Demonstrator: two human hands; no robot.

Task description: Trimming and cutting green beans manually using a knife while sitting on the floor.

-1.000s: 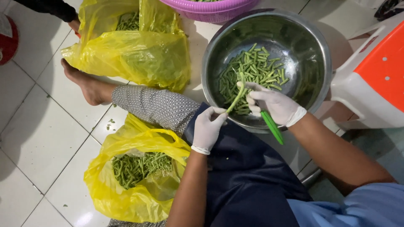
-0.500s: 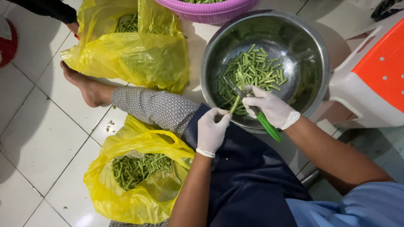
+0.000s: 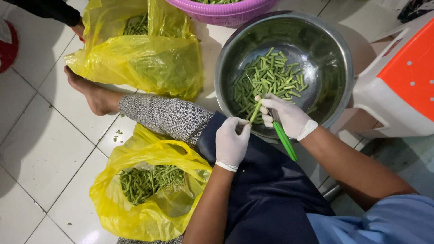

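Since a second ago my left hand (image 3: 232, 143), in its white glove, has drawn a little back toward my lap, fingers pinched on the lower end of the long green bean (image 3: 254, 112). My right hand (image 3: 288, 118), also gloved, is clenched round the green-handled knife (image 3: 285, 140) and now sits lower over the near rim, at the bean's upper part. The bean looks shorter than before, so I judge another piece has gone into the large round steel bowl (image 3: 337, 54), where the heap of cut green bean pieces (image 3: 271, 79) lies.

Beside my knee on the white tiled floor (image 3: 40, 149) an open yellow plastic bag (image 3: 149, 217) holds whole beans; a second yellow bag (image 3: 149, 58) lies beyond my patterned trouser leg (image 3: 165, 116). A purple plastic basket (image 3: 221, 11) touches the top edge, and an orange-and-white plastic stool (image 3: 402, 77) stands at the right.
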